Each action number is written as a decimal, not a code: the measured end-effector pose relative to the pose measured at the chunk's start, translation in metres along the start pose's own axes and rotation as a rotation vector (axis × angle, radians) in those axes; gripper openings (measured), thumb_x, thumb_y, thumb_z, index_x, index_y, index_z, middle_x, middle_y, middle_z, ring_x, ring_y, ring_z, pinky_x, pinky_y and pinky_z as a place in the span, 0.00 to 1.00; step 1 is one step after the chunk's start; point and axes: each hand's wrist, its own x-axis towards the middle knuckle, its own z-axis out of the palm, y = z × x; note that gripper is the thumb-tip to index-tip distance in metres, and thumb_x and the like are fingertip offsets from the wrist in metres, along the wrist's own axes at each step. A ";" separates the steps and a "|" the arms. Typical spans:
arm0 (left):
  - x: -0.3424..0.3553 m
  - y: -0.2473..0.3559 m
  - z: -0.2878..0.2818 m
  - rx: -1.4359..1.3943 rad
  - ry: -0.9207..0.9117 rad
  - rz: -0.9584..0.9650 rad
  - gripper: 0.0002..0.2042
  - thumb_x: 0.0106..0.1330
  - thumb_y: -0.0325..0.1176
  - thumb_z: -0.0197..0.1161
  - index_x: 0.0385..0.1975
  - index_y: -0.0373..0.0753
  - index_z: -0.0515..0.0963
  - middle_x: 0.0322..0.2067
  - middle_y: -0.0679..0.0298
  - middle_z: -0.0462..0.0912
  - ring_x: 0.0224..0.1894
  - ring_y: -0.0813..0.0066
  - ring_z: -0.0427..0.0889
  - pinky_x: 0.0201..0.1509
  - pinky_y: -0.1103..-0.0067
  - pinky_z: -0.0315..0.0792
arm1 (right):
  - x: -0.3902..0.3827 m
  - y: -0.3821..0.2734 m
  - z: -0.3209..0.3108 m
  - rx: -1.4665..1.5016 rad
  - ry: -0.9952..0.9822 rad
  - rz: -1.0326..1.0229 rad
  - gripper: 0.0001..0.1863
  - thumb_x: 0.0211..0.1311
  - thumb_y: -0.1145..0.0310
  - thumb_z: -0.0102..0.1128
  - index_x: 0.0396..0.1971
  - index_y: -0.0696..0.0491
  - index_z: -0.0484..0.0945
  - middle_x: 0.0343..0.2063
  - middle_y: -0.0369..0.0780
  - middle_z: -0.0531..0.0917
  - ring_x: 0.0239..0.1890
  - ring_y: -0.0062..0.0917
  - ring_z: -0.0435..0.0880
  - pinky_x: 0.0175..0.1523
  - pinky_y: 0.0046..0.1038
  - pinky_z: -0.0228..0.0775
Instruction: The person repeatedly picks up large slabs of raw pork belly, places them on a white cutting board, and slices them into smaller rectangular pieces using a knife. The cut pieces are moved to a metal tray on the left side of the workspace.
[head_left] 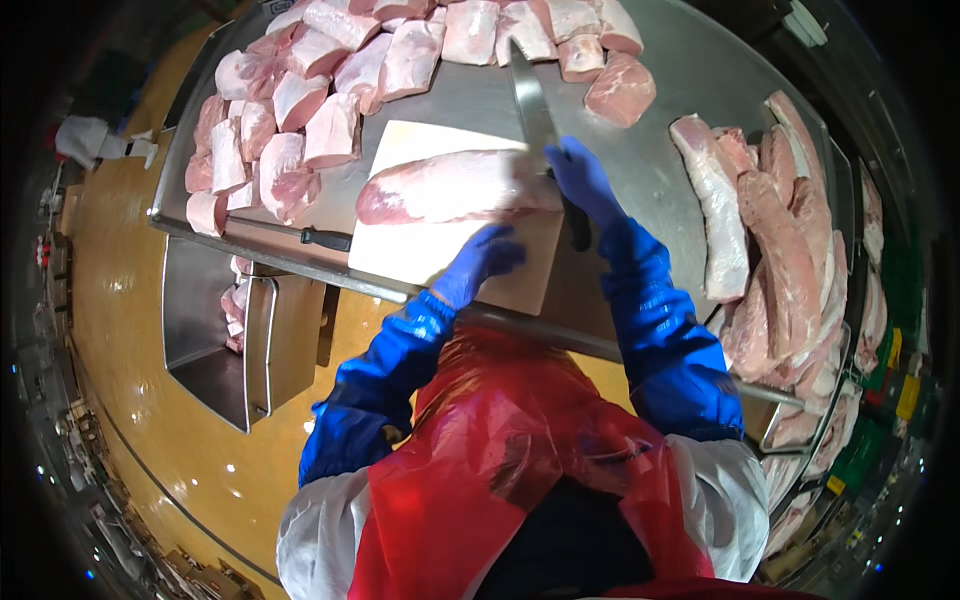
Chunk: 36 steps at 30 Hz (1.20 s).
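Observation:
A long pale pink pork loin (440, 190) lies across the white cutting board (400, 250). Its right end looks smeared and washed out by glare. My right hand (583, 180), in a blue-purple glove, is closed round the black handle of a long knife (533, 105). The blade points away from me, just beyond the board's right side. Over the near part of the board is my gloved left hand (480, 265), its fingers loosely bent and apart, holding nothing and clear of the loin. Left of the board lies a second black-handled knife (326, 239).
Cut meat chunks (300, 100) crowd the far and left parts of the steel table (460, 95). Long uncut loins (775, 230) are heaped at the right. Below the table's left edge stands a steel bin (207, 340) with meat pieces inside.

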 end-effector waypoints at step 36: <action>0.134 0.231 -0.110 1.476 0.060 0.395 0.33 0.56 0.48 0.69 0.59 0.38 0.70 0.45 0.55 0.82 0.46 0.57 0.82 0.49 0.68 0.76 | -0.308 -0.080 0.111 -0.456 -0.010 0.639 0.10 0.68 0.65 0.53 0.44 0.53 0.71 0.23 0.46 0.80 0.25 0.39 0.82 0.30 0.40 0.72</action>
